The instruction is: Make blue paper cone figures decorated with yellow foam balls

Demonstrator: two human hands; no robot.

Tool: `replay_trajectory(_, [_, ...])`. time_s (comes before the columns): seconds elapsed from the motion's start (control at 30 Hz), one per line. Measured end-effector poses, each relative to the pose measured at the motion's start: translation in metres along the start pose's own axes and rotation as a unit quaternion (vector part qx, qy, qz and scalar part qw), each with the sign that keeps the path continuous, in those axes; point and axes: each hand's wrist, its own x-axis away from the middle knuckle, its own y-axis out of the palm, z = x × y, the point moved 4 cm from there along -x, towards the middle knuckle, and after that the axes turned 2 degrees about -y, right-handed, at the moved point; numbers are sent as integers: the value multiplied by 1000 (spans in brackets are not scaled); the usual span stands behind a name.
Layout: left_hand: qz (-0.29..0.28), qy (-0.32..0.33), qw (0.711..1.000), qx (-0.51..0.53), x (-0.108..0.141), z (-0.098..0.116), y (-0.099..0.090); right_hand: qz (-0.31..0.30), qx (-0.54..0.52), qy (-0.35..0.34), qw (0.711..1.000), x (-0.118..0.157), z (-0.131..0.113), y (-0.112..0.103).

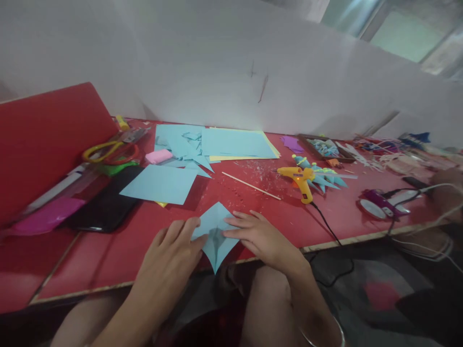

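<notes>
A light-blue square of paper (pixel 217 219) with creases lies cornerwise at the front of the red table, its near corner reaching past the edge. My left hand (pixel 172 248) grips its left corner, thumb on top and fingers curled. Over the right side, my right hand (pixel 265 239) rests with fingers stretched out and apart, fingertips touching the paper. Another plain light-blue sheet (pixel 161 184) lies just beyond my left hand. A thin wooden stick (pixel 251 185) lies behind the folded paper.
A yellow glue gun (pixel 303 182) with a black cord sits at right, beside blue paper cones (pixel 323 180). At left are a black phone (pixel 108 205), scissors (pixel 110 152) and a pink eraser (pixel 159 156). Stacked sheets (pixel 238 143) lie by the wall; a purple device (pixel 383 200) stands far right.
</notes>
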Motion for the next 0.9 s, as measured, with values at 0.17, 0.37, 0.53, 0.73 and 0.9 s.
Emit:
replay_trajectory(0.17, [15, 81, 995, 52, 0, 5, 2, 49, 10, 23, 998, 10, -10, -4])
replay_trajectory(0.37, [-44, 43, 992, 109, -2, 2, 13, 77, -37, 17, 996, 14, -1, -8])
replay_trajectory(0.53, [-57, -46, 986, 150, -5, -7, 21, 89, -84, 9, 993, 5, 6, -7])
replay_trajectory(0.73, [-93, -96, 983, 128, -10, -9, 21, 80, -55, 45, 994, -10, 11, -5])
replay_trajectory(0.9, [-148, -136, 975, 93, -14, -9, 22, 53, -25, 58, 997, -19, 17, -4])
